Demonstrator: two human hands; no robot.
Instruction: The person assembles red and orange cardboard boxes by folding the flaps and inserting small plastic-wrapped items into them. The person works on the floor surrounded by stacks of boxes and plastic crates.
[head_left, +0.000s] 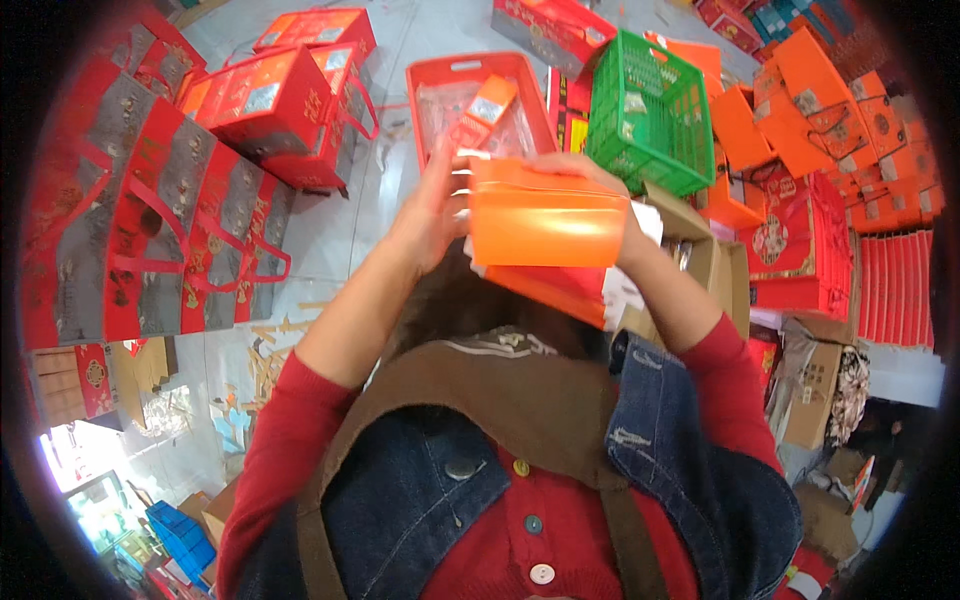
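An orange cardboard box (545, 230) is held up in front of my chest, its glossy side facing me. My right hand (590, 178) grips its far right edge, with the fingers over the top. At the box's left end, my left hand (437, 205) holds it with bent fingers, where small white edges show. Just below the box, another red and orange piece (555, 285) is partly hidden, and white paper (645, 222) sticks out by my right wrist.
A red crate (420, 90) ahead holds an orange carton (490, 105) and clear plastic. Right of it stands a green crate (650, 170). Red and grey gift bags (150, 225) line the left; orange boxes (805, 90) pile up at right. Cardboard scraps (265, 350) litter the floor.
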